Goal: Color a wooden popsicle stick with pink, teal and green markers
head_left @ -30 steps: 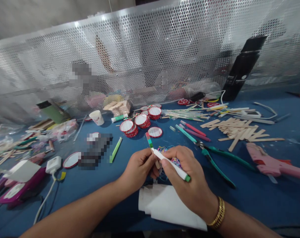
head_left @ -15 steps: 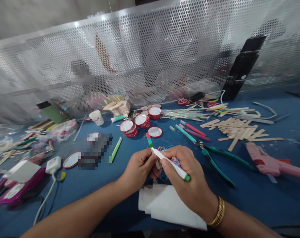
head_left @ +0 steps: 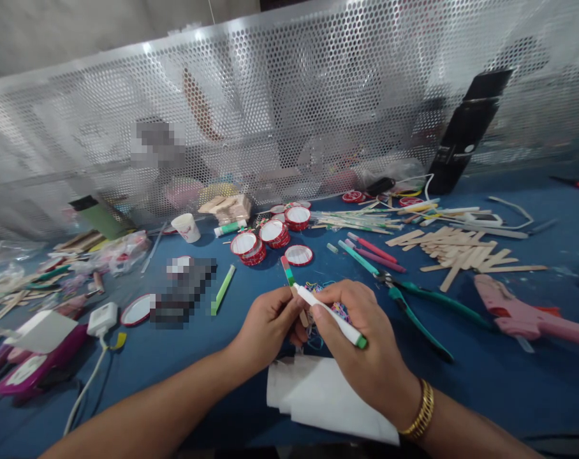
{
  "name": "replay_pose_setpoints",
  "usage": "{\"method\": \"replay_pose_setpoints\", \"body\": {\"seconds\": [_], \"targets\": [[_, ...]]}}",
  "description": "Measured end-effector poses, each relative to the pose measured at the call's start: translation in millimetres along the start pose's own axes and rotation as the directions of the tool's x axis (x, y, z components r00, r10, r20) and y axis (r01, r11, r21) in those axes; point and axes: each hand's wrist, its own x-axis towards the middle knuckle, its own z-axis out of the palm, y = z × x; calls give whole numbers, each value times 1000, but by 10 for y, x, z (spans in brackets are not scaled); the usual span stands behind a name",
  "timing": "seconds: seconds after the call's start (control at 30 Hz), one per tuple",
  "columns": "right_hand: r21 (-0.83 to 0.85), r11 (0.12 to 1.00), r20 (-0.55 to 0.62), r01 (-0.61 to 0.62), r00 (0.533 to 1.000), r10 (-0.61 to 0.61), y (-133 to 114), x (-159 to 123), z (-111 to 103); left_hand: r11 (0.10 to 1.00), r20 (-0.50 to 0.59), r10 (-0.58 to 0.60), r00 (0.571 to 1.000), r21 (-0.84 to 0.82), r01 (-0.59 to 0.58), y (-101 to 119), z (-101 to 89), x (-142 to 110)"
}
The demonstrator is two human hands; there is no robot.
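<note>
Between the fingers of my left hand (head_left: 269,320) is a wooden craft stick (head_left: 288,271), its far end coloured in red and green bands. My right hand (head_left: 361,335) grips a white marker with a green end (head_left: 335,320), and the tip touches the stick just beyond my left fingertips. Behind my fingers lies a tangle of multicoloured thread (head_left: 317,341), partly hidden. Folded white paper (head_left: 328,395) lies under my right wrist, which wears a gold bracelet. Left of my hands is a light green marker (head_left: 223,290).
Green-handled pliers (head_left: 416,303), a pink glue gun (head_left: 523,312) and a pile of craft sticks (head_left: 466,252) lie to the right. Red-rimmed round tins (head_left: 273,234) and a paper cup (head_left: 186,227) stand ahead. A perforated metal screen (head_left: 289,108) crosses the back. A white charger (head_left: 102,317) sits left.
Almost nothing differs. Both hands hold nearly the same pose, and the green band on the stick appears to reach slightly closer to my left fingers.
</note>
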Motion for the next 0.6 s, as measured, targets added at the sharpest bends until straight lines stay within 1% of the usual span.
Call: {"method": "replay_pose_setpoints", "body": {"seconds": [0.17, 0.3, 0.4, 0.53, 0.6], "targets": [[4, 1000, -49, 6, 999, -6, 1, 7, -4, 1000, -1, -9, 1000, 7, 9, -16, 0, -5], [32, 999, -1, 21, 1000, -21, -8, 0, 1, 1000, 13, -2, 1000, -9, 2, -17, 0, -9], [13, 1000, 11, 7, 1000, -7, -5, 5, 3, 1000, 8, -3, 1000, 2, 3, -14, -1, -5], [-3, 1000, -41, -10, 999, 10, 5, 8, -7, 1000, -7, -13, 1000, 7, 13, -11, 3, -6], [10, 1000, -47, -4, 999, 5, 3, 5, -11, 1000, -8, -13, 1000, -1, 13, -10, 9, -12]]}}
